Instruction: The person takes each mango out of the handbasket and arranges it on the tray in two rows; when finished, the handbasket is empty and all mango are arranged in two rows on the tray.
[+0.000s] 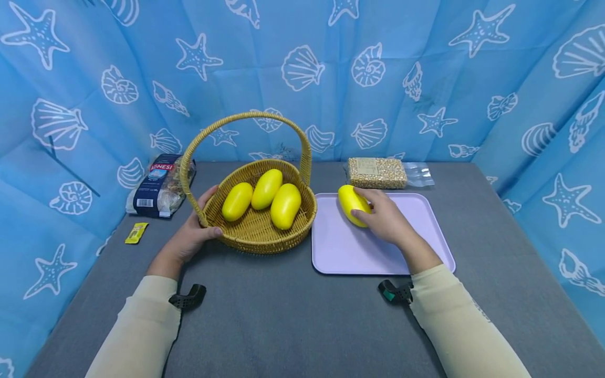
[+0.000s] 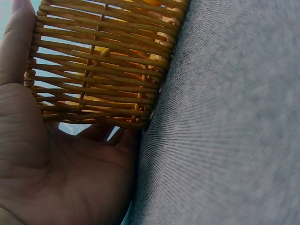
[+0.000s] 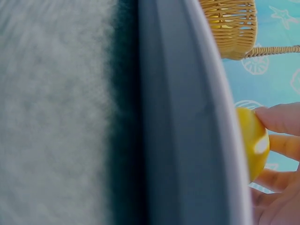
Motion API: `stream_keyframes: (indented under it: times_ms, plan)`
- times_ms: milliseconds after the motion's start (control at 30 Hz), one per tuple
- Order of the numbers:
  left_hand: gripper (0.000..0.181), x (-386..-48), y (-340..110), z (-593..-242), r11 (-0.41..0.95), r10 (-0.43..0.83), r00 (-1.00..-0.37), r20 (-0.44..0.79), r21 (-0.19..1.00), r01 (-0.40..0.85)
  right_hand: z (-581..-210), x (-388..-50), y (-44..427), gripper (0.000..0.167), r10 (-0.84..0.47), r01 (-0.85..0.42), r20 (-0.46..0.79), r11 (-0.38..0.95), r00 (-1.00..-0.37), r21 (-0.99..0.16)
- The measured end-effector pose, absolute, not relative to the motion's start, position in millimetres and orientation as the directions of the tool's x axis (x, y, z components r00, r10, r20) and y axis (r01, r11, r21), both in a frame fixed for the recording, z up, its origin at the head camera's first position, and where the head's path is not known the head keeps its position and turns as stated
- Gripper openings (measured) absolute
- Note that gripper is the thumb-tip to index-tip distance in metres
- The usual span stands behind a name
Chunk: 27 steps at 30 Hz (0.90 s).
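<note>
A round wicker basket (image 1: 262, 245) with a tall hoop handle stands left of centre, with three smooth yellow mangoes (image 1: 267, 189) inside. My left hand (image 1: 191, 233) holds the basket's left side, its thumb at the front of the rim; the left wrist view shows the palm close to the woven wall (image 2: 98, 70). On the right, my right hand (image 1: 385, 216) grips another yellow mango (image 1: 351, 202) from its right side, over the far left part of a lilac tray (image 1: 331, 257). The tray's edge hides part of that mango (image 3: 253, 145) in the right wrist view.
Behind the tray lies a clear vacuum pack of pale grains (image 1: 383, 174). A dark blue and clear pasta bag (image 1: 153, 186) lies at the far left, with a small yellow packet (image 1: 136, 233) in front. A blue shell-print curtain (image 1: 264, 68) borders the grey table (image 1: 283, 325).
</note>
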<state>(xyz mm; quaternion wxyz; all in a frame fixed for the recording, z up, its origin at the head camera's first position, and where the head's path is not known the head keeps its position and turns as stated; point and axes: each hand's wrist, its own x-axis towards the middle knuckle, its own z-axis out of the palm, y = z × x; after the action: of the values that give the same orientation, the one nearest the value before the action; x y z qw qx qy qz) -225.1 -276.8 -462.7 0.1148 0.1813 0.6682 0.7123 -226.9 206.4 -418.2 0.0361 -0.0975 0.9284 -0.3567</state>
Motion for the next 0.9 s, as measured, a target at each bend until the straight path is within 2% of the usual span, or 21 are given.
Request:
stream_keyframes:
  times_ms: [900]
  plan:
    - [0.104, -223.5, -273.1, -457.4, -0.016, 0.387, -0.918, 0.081, 0.997, 0.081, -422.4, -231.6, 212.9, 0.063, -0.25, -0.168, -0.004, 0.661, -0.968, -0.731]
